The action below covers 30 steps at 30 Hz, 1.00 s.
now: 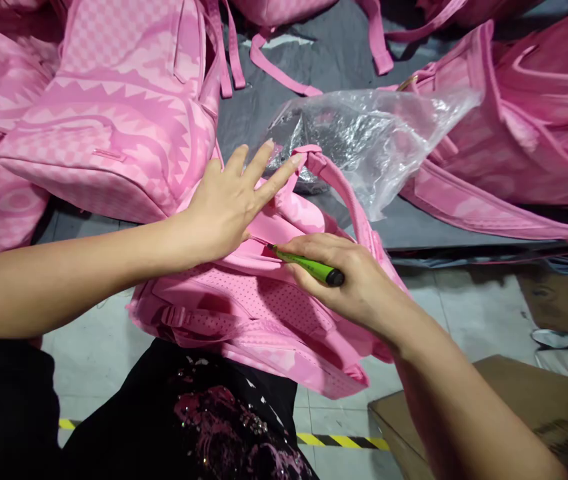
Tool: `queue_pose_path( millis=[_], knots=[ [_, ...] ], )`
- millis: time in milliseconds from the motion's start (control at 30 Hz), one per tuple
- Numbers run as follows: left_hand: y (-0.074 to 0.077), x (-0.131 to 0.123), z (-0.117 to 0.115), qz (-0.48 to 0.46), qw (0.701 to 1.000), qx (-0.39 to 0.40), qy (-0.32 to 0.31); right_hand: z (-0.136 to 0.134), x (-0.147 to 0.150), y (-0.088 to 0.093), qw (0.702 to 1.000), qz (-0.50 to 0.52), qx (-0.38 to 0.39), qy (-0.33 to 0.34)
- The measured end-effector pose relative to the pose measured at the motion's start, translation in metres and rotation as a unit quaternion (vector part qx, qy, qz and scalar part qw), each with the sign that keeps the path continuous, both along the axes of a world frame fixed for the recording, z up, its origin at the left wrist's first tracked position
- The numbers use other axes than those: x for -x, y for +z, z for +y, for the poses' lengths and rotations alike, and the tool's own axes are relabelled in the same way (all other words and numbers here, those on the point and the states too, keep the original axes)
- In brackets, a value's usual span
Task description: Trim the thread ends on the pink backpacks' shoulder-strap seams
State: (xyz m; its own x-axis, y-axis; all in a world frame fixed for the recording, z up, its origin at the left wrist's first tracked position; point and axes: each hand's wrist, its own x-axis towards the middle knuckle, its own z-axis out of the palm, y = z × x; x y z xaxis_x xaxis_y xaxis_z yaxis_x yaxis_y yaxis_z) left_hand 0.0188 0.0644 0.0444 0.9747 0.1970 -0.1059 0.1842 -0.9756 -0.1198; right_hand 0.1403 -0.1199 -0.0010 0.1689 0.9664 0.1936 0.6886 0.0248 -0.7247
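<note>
A pink backpack [274,300] lies over the table's front edge, its dotted padded back and straps turned toward me. My left hand [231,203] rests on its upper part with fingers spread, holding nothing. In my right hand [341,273] is a green pen-like tool [314,267] with a black end, gripped between thumb and fingers. Its thin dark tip touches or nearly touches the pink fabric just right of my left hand. Behind both hands lies a crumpled clear plastic bag [379,133].
Another pink backpack [114,113] with a toothed pattern lies at the left, and more pink bags [539,133] lie at the right. The dark table [249,113] shows between them. Cardboard boxes [529,400] stand on the floor at the lower right.
</note>
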Motion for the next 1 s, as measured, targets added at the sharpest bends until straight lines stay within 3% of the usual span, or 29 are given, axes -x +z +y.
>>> queue_pose_path(
  millis=[300,600,833,1000],
  knots=[
    [-0.013,-0.002,0.006,-0.024,0.999,0.024,0.002,0.015,0.009,-0.015,0.999,0.020,-0.045,-0.018],
    [-0.005,-0.002,0.000,0.028,0.998,-0.048,0.002,0.016,0.032,-0.015,0.993,0.012,-0.036,-0.115],
    [-0.005,-0.001,0.000,0.038,0.999,-0.036,0.014,0.018,0.048,-0.016,0.982,0.004,-0.056,-0.183],
    [-0.002,0.002,-0.001,0.032,0.999,-0.036,0.010,0.020,0.054,-0.013,0.980,0.007,-0.043,-0.196]
  ],
)
